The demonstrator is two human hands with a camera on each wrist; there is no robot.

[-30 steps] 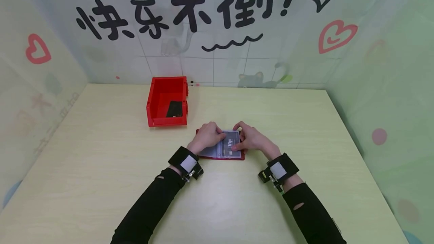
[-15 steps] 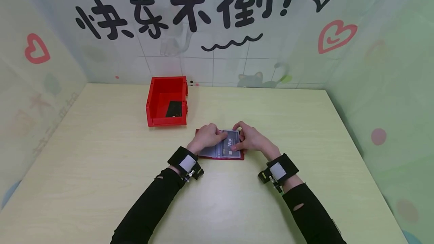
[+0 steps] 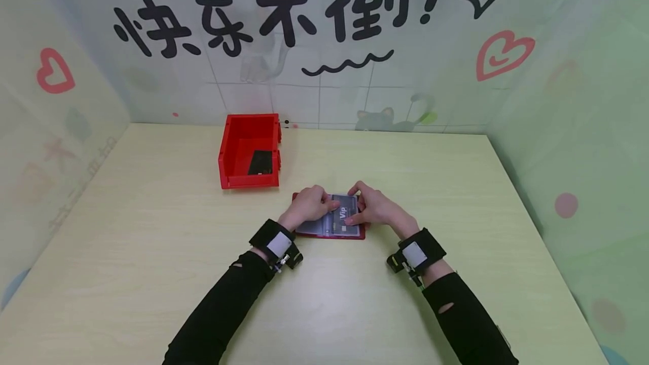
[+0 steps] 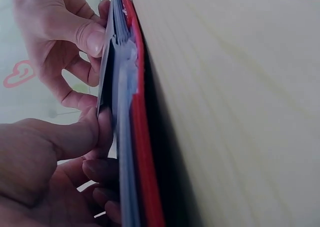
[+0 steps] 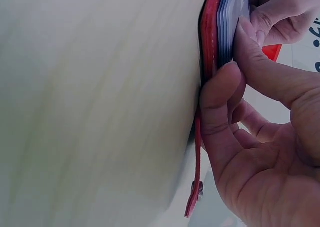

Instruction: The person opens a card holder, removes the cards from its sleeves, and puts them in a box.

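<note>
An opened card holder (image 3: pixel 323 236) with a red cover and clear plastic sleeves lies on the table. A grey card (image 3: pixel 342 219) printed "Vip" is at its right-hand page. My left hand (image 3: pixel 309 205) lies over the left page and pinches the card's left edge between thumb and forefinger, as the left wrist view shows. At the right side my right hand (image 3: pixel 377 207) grips the holder, thumb on the top sleeve and curled fingers along the side of the sleeve stack (image 5: pixel 227 24). A red strap (image 5: pixel 197 152) with a metal snap sticks out beside those fingers.
Behind and left of the holder stands a red bin (image 3: pixel 250 182) with a dark flat card-like piece (image 3: pixel 261 163) in it. The pale wooden table (image 3: pixel 152 213) meets printed cloth walls (image 3: pixel 563 145) at the back and sides.
Both hands stay at the card holder in nearly the same pose. The left thumb shifts very slightly on the card.
</note>
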